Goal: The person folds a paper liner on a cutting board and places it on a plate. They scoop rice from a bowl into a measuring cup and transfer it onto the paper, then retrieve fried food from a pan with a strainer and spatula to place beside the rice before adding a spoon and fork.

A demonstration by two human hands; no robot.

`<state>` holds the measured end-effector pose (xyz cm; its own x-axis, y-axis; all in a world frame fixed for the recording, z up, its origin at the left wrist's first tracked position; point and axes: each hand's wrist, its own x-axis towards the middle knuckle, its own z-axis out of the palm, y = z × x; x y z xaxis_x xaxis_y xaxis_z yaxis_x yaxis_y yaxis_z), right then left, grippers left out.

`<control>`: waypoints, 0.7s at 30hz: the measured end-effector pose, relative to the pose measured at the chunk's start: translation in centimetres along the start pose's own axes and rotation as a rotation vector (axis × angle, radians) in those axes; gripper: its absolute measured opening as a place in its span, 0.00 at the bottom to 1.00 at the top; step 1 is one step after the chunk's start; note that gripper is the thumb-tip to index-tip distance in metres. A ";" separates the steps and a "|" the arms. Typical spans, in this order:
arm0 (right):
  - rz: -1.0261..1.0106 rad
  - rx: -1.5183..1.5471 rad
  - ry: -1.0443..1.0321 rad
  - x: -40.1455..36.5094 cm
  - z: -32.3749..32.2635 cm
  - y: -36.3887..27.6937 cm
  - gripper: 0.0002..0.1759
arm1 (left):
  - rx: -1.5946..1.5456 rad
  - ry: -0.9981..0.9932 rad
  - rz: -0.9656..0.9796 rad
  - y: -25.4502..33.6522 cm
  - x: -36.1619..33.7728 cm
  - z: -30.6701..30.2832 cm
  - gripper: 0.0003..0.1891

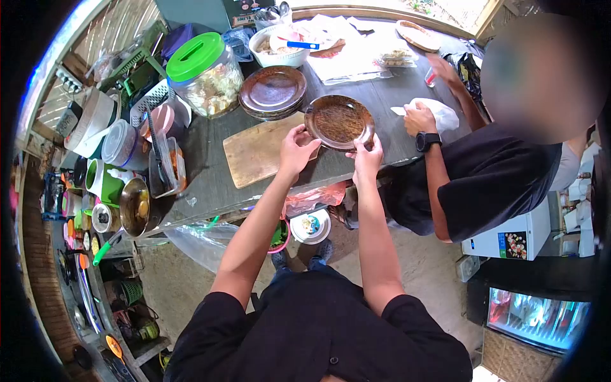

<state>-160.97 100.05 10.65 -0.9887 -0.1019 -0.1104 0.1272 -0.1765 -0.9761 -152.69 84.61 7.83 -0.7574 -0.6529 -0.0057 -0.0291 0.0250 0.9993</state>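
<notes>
in the head view, one dark brown round plate point(339, 120) is in front of the person, raised over the table point(394, 95) near its front edge. the plate lies ahead of the two hands and between them, a little to the right side of the left hand point(297, 153). it is round, so it has no long axis to follow. the right hand point(366, 160) is the nearer one: its grip is clamped on the near right rim. the left hand reaches to the left rim with the thumb spread from the fingers; the view is poor there, so i cannot tell if this grip is really closed.

as for the count, there is one plate in the hands, and one plate stack point(273, 89) of several similar plates just to its left. there is one wooden board point(258, 155) near the left hand, one jar with green lid point(207, 89) behind the board, and one white bowl point(280, 58) beyond the stack. on the right, one co-worker's hand point(421, 119) is at one white plastic bag point(442, 115).
</notes>
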 end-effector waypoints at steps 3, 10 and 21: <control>0.036 0.066 0.005 0.5 -1.0 0.5 0.27 | 0.165 0.003 0.040 -0.9 0.3 0.4 0.30; -0.001 -0.047 0.051 0.9 -1.8 1.7 0.31 | 0.852 0.091 0.373 1.0 -2.1 0.4 0.23; -0.200 -0.635 0.036 1.0 -2.0 2.4 0.39 | 1.140 0.165 0.464 2.3 -4.1 -2.0 0.21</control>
<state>-161.83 101.51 7.79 -0.9918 -0.0927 0.0884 -0.1196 0.4237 -0.8978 -148.31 85.83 10.23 -0.7586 -0.4922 0.4269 -0.3934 0.8683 0.3021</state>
